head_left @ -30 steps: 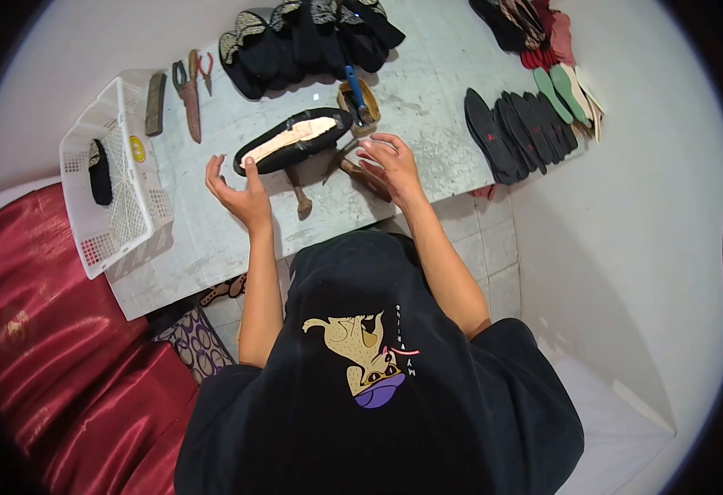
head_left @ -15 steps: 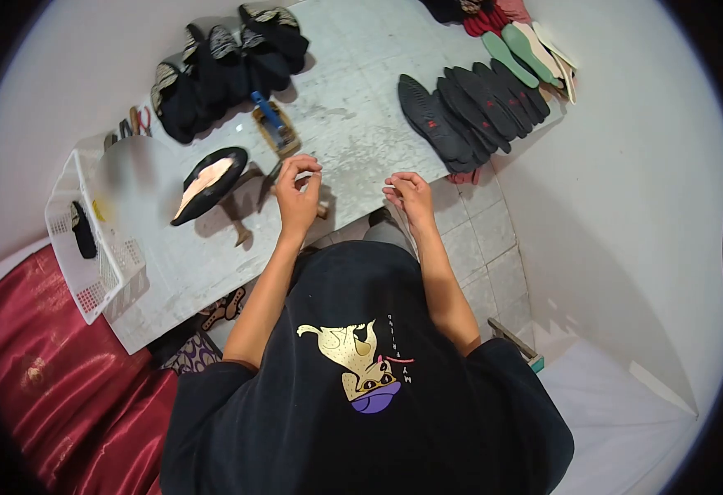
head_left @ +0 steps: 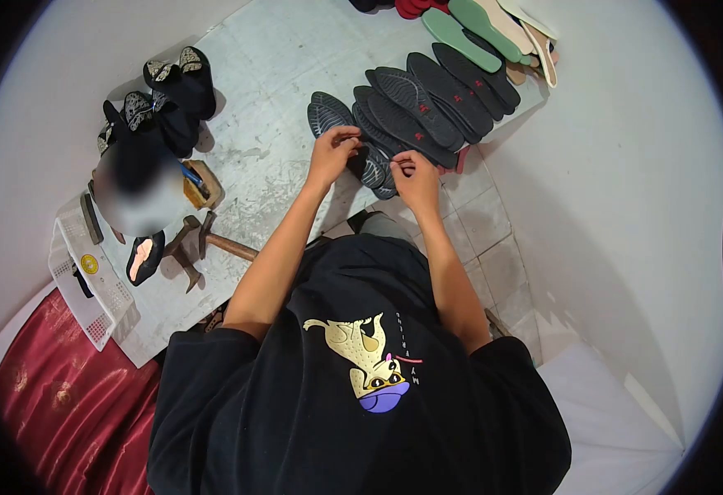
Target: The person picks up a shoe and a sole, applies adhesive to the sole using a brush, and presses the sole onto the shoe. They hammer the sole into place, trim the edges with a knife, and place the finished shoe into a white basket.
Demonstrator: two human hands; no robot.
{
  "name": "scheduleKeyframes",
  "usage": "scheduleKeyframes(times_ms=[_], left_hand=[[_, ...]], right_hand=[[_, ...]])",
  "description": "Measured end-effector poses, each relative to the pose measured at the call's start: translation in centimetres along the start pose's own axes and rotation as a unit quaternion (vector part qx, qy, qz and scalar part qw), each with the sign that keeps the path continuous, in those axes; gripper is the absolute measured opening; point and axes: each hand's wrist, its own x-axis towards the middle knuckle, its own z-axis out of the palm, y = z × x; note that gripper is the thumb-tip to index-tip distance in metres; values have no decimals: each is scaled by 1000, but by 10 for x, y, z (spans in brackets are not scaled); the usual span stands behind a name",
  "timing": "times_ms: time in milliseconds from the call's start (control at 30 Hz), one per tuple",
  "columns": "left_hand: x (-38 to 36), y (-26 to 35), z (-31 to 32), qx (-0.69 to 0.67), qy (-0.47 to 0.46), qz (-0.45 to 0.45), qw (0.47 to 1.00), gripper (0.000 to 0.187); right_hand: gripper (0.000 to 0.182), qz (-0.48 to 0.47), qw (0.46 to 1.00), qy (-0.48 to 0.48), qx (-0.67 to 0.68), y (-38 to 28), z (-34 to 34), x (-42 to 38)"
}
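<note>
A row of black shoe soles [head_left: 417, 106], some with red marks, lies at the right of the table. At its near-left end is a ribbed black sole [head_left: 332, 114]. My left hand [head_left: 334, 157] is over the middle of this sole, its fingers loosely bent and thumb apart. Across from it, at the sole's right edge, my right hand [head_left: 416, 177] has its thumb and fingers curved with a small gap between them. Nothing is seen lifted in either hand. Whether the fingertips touch the sole cannot be made out.
Black patterned shoe uppers [head_left: 181, 91] stand at the left. Nearby are a glue container [head_left: 205, 183] with a blue-handled brush, a hammer [head_left: 231, 246], a shoe on a last [head_left: 144, 257] and a white basket [head_left: 101, 309]. Green insoles [head_left: 460, 40] lie at the far right. A patch is blurred.
Both hands have moved rightward from over the table's front to the soles. My view has turned right too, so the shoes and tools appear farther left.
</note>
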Motion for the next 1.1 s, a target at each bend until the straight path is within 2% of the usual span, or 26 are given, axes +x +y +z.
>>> scheduleKeyframes(times_ms=[33, 67, 100, 133, 167, 233, 267, 367, 500, 567, 700, 800, 867, 900, 967, 1033, 1100], left_hand=[[12, -2, 8, 2, 2, -3, 1000, 26], [24, -4, 16, 57, -1, 30, 998, 28], [34, -6, 23, 112, -6, 63, 992, 30], [44, -8, 29, 123, -2, 71, 990, 38], [49, -11, 34, 125, -2, 69, 990, 38], [59, -5, 45, 267, 67, 115, 954, 48], [63, 0, 46, 277, 61, 96, 954, 57], [70, 9, 58, 344, 94, 62, 932, 63], [86, 10, 59, 393, 119, 55, 910, 66], [103, 4, 47, 414, 82, 24, 906, 63], [105, 19, 49, 438, 84, 22, 895, 59], [106, 21, 53, 457, 83, 35, 885, 54], [113, 13, 54, 465, 91, 128, 871, 61], [116, 11, 57, 465, 90, 127, 871, 61], [123, 8, 66, 511, 146, 167, 830, 65], [131, 13, 68, 525, 128, 136, 830, 68], [138, 17, 69, 540, 110, 104, 828, 70]], right_hand=[[17, -64, 996, 38, -58, 4, -9, 6], [22, -83, 989, 59, -103, 8, -20, 8], [22, -80, 990, 58, -102, 14, -28, 10], [24, -78, 984, 92, -134, 20, -35, 11], [26, -77, 975, 127, -165, 26, -42, 13], [28, -62, 976, 118, -173, 38, -50, 14], [30, -61, 978, 121, -161, 43, -53, 15], [34, -52, 980, 122, -148, 38, -58, 16], [39, 2, 988, 120, -101, 48, -58, 20], [42, 19, 990, 109, -92, 53, -65, 23], [51, 44, 994, 91, -51, 45, -72, 24], [56, 83, 988, 126, -21, 32, -70, 29], [58, 82, 987, 128, -49, 34, -68, 34], [60, 79, 985, 132, -79, 36, -68, 38], [61, 54, 982, 140, -115, 45, -62, 41], [62, 28, 977, 147, -151, 49, -60, 44], [62, 62, 981, 126, -134, 50, -60, 46]])
